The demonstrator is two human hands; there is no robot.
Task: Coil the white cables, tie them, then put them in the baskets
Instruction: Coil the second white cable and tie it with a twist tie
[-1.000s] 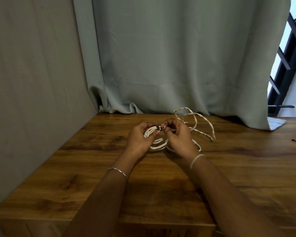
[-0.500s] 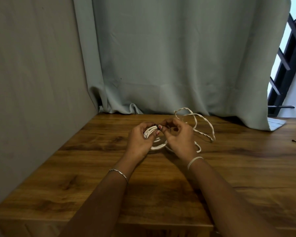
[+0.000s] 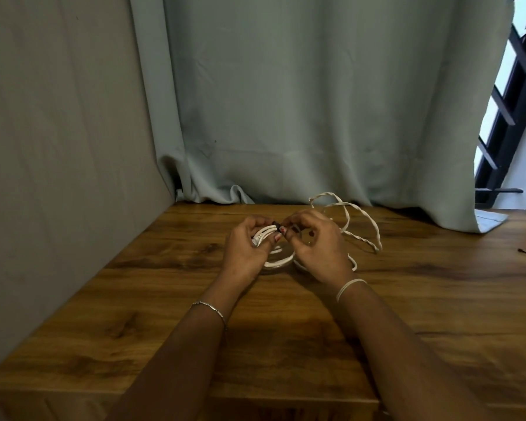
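White cable coil (image 3: 278, 262) low over the wooden counter (image 3: 286, 344), toward its far edge, bundled strands clasped between thumb and curled fingers (image 3: 257, 221) of the left hand (image 3: 245, 250). Black tie (image 3: 275, 225) at the bundle's top, pinched by right hand (image 3: 319, 250) fingertips, close against the left thumb. Loose twisted white cable (image 3: 362, 221) just behind the right hand, before a grey-green curtain (image 3: 316, 101).

One left hand (image 3: 246, 251), one right hand (image 3: 320, 254), one table (image 3: 286, 344), perhaps two white cables (image 3: 280, 262)
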